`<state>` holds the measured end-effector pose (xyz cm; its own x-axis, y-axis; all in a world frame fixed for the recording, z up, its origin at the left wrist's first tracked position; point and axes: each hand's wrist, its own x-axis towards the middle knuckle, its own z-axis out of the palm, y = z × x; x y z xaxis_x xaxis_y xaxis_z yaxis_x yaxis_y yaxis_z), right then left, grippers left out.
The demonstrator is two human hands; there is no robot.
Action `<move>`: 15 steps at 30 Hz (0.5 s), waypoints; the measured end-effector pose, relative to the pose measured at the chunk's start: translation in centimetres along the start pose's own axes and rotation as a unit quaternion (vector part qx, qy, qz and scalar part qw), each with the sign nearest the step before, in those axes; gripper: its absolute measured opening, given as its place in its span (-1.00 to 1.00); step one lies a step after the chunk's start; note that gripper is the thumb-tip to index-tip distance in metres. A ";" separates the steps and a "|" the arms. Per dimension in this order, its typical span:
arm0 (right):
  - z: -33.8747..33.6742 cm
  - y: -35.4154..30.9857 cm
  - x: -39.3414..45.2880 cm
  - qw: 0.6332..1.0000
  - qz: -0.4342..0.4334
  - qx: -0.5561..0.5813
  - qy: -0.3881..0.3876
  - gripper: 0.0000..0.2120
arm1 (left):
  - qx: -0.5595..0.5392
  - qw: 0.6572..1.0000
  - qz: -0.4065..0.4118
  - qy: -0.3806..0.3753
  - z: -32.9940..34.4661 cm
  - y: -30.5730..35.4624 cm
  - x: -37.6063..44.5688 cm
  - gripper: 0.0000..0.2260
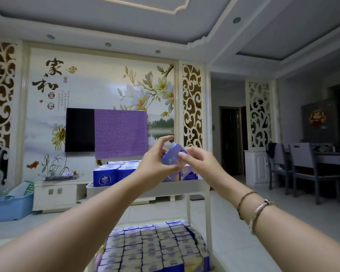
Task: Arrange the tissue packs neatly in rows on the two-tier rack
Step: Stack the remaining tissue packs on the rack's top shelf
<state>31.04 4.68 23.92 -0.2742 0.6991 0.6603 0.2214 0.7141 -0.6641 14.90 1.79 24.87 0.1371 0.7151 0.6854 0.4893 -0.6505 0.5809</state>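
I hold one purple tissue pack (174, 155) up at centre frame, above the right end of the rack's top tier (145, 188). My left hand (155, 163) cups it from the left, thumb underneath and index finger arched over it; my right hand (196, 160) pinches its right edge, fingers (182, 156) clamped on the wrapper. The pack sits tilted, one corner up.

To place it well, I judge I should square it first, so its printed face matches the blue packs (114, 173) already standing in the top tier's rows to the lower left of my hands. Then I lower it into the open spot at the right end, beside the packs partly hidden under my hands, snug against its neighbours.

The lower tier (153, 246), at bottom centre, looks full already, in tight rows.
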 end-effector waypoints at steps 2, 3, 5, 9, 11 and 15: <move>-0.3 -1.0 0.5 0.999 0.011 0.044 -0.006 -0.83 | 0.006 1.000 0.009 0.002 0.0 0.7 0.7 -0.38; -0.5 -1.3 0.7 0.999 0.010 0.049 0.003 -0.85 | 0.009 1.000 0.011 0.002 0.0 1.0 1.1 -0.39; -0.8 -1.2 1.4 0.997 0.014 0.057 0.043 -0.87 | 0.030 1.000 0.006 -0.006 0.0 1.4 2.1 -0.38; -1.6 0.4 2.7 0.985 0.053 0.073 0.147 -0.86 | 0.169 0.984 -0.018 -0.051 0.1 0.9 3.6 -0.40; -1.9 1.6 3.4 0.976 0.065 0.072 0.194 -0.82 | 0.216 0.973 -0.024 -0.074 0.4 0.3 4.0 -0.48; -3.1 4.2 5.2 0.950 0.073 0.025 0.303 -0.80 | 0.220 0.968 -0.062 -0.101 1.2 -0.5 5.8 -0.54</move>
<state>33.44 11.46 25.62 0.3493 0.6934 0.6303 0.1671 0.6158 -0.7700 16.51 6.59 28.07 0.1980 0.8450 0.4968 0.8266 -0.4163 0.3787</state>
